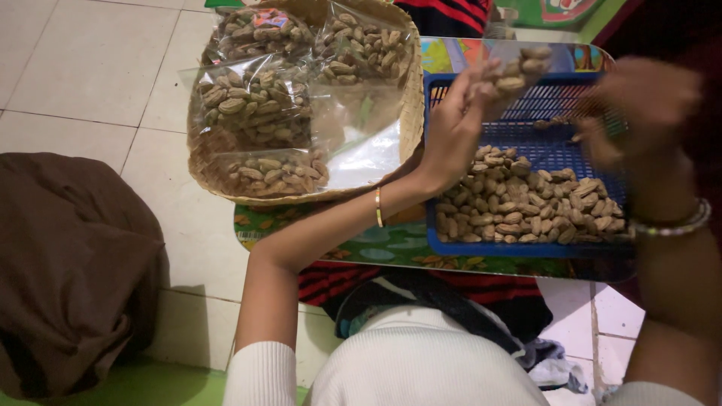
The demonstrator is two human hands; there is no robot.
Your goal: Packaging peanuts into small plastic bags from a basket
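Peanuts in the shell lie heaped in a blue plastic basket that rests on a patterned tray over the person's lap, and the step in hand looks like bagging them by the handful. The left hand is raised above the basket with its fingers curled around the mouth of a small clear bag, which already shows a few peanuts near its top. The right hand is blurred with motion just beside the bag; how far it is open and whether it carries peanuts cannot be told. To the left, touching the tray's edge, a woven basket holds several filled clear bags of peanuts stacked on one another, along with what seems an empty bag. A brown cloth lies on the tiled floor well apart from the work. Judging from this, the next move calls for keeping the bag's mouth wide and steady over the blue basket, so that any peanuts that miss fall back into the heap.
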